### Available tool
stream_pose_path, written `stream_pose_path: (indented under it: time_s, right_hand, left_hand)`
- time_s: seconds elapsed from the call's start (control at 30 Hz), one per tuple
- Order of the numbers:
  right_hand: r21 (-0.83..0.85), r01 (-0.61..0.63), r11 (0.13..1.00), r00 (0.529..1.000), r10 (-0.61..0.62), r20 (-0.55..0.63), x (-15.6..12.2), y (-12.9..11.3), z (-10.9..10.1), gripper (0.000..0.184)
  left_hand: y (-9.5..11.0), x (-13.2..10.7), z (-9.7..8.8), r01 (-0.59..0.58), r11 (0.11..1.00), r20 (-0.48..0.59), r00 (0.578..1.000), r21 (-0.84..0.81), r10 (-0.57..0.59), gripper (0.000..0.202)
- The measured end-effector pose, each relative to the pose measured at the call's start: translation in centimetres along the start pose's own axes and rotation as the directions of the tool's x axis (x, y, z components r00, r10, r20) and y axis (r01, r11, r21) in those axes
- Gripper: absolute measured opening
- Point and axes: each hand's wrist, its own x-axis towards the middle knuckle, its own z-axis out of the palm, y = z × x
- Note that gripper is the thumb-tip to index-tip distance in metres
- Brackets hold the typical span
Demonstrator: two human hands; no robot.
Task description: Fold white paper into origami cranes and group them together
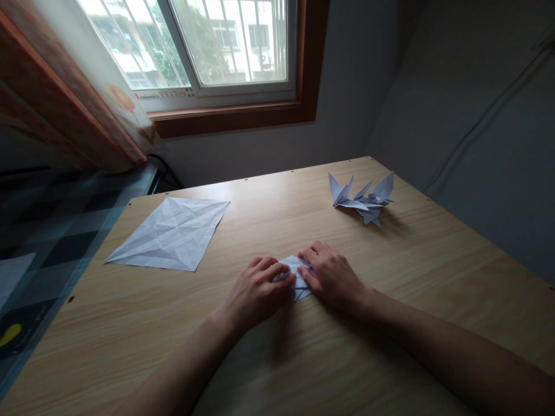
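Observation:
A small folded white paper (299, 282) lies on the wooden tabletop between my two hands. My left hand (263, 289) grips its left side, fingers curled over the edge and thumb on top. From the right, my right hand (330, 274) presses on the paper with bent fingers and thumb. Much of the paper is covered by the fingers; a pointed flap shows at its near side. Farther back on the right stands a folded paper figure (364, 199) with several pointed tips. A creased square sheet (173, 234) lies flat at the left.
The wooden table (269, 214) ends at a far edge below a barred window (234, 40). A curtain (65, 86) hangs at the left above a dark checked surface (73, 245). On the right wall runs a cable (472, 127).

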Motion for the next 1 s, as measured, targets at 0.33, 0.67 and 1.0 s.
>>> stream_pose_path:
  time_s: [0.33,0.67,1.0]
  right_hand:
    - [0.101,-0.113,0.988,0.991,0.104,0.086,-0.04,-0.01,-0.48,0.016]
    - [0.284,-0.064,0.957,0.996,0.043,0.079,-0.22,0.18,-0.69,0.014]
    - [0.282,0.084,0.956,0.996,-0.075,-0.045,-0.93,-0.16,-0.08,0.010]
  left_hand:
    - [-0.06,-0.34,0.26,0.007,0.999,-0.025,1.000,-0.048,-0.008,0.015]
    - [-0.09,-0.50,0.34,-0.056,0.998,-0.091,0.994,-0.043,0.052,0.011]
    - [0.20,-0.32,-0.01,-0.110,0.993,-0.215,0.970,0.041,0.116,0.015]
